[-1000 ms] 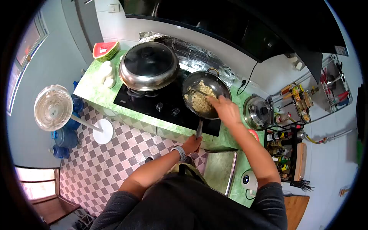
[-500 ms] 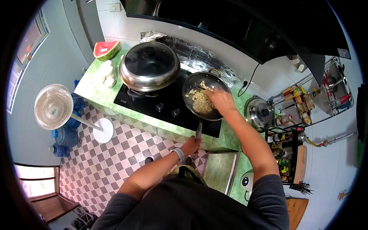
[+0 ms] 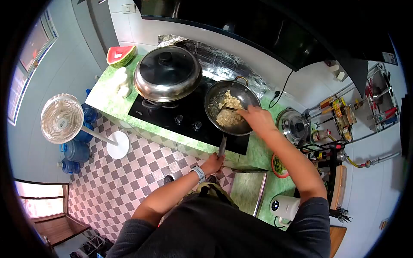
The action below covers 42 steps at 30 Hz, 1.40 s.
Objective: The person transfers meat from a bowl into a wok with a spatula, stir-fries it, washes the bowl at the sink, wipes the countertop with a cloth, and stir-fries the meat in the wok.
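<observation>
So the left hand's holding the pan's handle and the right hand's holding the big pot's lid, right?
Not quite: the head view shows the right hand holding a thin tool in the pan. The left hand does hold the pan's handle.

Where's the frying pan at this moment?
In the head view, the frying pan sits just right of centre on the black stove, right of the big lidded pot, its handle in the left hand.
</observation>
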Tool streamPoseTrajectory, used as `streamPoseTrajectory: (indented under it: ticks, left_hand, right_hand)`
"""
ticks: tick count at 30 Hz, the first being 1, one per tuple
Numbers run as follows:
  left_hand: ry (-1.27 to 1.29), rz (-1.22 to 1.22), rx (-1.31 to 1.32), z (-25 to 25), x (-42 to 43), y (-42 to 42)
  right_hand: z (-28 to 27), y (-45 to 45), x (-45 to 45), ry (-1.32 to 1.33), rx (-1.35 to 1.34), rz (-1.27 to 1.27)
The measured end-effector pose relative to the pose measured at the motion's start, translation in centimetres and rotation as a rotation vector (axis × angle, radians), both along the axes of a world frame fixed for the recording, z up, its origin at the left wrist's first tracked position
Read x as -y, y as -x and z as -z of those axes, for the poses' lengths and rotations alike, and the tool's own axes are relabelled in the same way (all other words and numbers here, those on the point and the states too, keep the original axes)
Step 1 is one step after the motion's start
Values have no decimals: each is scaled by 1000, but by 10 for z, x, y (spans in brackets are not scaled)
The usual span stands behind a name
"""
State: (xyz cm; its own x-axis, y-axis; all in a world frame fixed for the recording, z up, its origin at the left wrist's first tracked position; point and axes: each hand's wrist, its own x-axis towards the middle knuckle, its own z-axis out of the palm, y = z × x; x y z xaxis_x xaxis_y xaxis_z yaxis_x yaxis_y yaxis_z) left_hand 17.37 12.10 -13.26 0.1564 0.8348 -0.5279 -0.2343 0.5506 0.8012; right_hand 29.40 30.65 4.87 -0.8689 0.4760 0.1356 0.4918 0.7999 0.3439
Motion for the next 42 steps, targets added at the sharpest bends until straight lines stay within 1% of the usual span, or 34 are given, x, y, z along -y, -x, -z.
streamPoseTrajectory:
  ticks: [1, 2, 3, 5, 8, 10, 12, 13, 15, 16, 17, 19, 21, 23, 25, 26, 29, 30, 32, 33, 35, 37, 38, 39, 40, 41, 42]
  left_hand:
    - [-6, 4, 7, 4, -1, 0]
    - [-10, -4, 8, 7, -3, 0]
    - [-39, -29, 14, 8, -2, -1]
    - [-62, -52, 18, 12, 2, -4]
    - [-37, -63, -8, 2, 0, -4]
    - [43, -30, -31, -9, 1, -4]
    - [39, -27, -20, -5, 4, -2]
    - [26, -34, -7, -3, 4, -3]
    - [29, -37, 33, 1, 2, -4]
    - [36, -49, 66, 2, 1, -4]
    - [36, -48, 76, 3, 2, -4]
    - [1, -33, 93, 5, 3, -2]
    - [-11, -52, 117, 5, 3, -2]
    - [-21, -74, 134, 7, 2, -5]
    - [-36, -73, 133, 12, 1, -6]
    - [-34, -66, 132, 14, 2, -6]
    - [-28, -67, 97, 8, 0, -7]
    - [-29, -53, 79, 3, 0, -4]
    - [-26, -40, 54, 2, 3, -3]
    - [-29, -46, 32, 5, 3, -3]
    - [-38, -72, 6, 7, 1, 0]
    - [-11, -103, 63, 8, 3, -1]
    - [11, -124, 48, 5, 3, -1]
    - [13, -131, 41, 3, 4, -2]
    - [-15, -119, -35, 0, 5, -3]
    - [-47, -108, -115, -1, 3, -2]
    - [-41, -92, -62, 6, 4, -1]
  right_hand:
    - [-5, -9, -5, 34, 25, 20]
    - [-10, -15, -11, 20, 59, 101]
    - [-13, -11, -16, 19, 60, 94]
    - [-19, -1, -33, 10, -39, 263]
    - [9, 26, -69, 28, -70, 352]
    - [28, 36, -71, 53, -72, 412]
    - [38, 38, -66, 80, 29, 475]
    - [38, 31, -61, 76, 36, 481]
    - [38, 12, -42, 187, 108, 449]
    - [23, 2, -22, 141, 6, 362]
    - [12, -7, -9, 139, 15, 363]
    - [-10, -21, 11, 161, -81, 383]
    - [-39, -30, 40, 146, -84, 439]
    - [-51, -39, 64, 133, -94, 491]
    - [-50, -48, 82, 157, 6, 520]
    - [-36, -55, 83, 177, 8, 466]
    - [1, -39, 80, 189, -13, 459]
    - [11, -37, 69, 190, -16, 470]
    - [24, -30, 41, 141, -39, 570]
    - [15, -32, 36, 143, -45, 571]
    - [-11, -46, 19, 243, -215, 631]
    - [-15, -76, -14, 311, -376, 625]
    - [-12, -90, -36, 316, -381, 614]
    - [-5, -103, -60, 421, -345, 701]
    - [4, -111, -85, 529, -306, 786]
    - [15, -113, -114, 534, -315, 772]
    - [26, -113, -145, 833, -381, 1010]
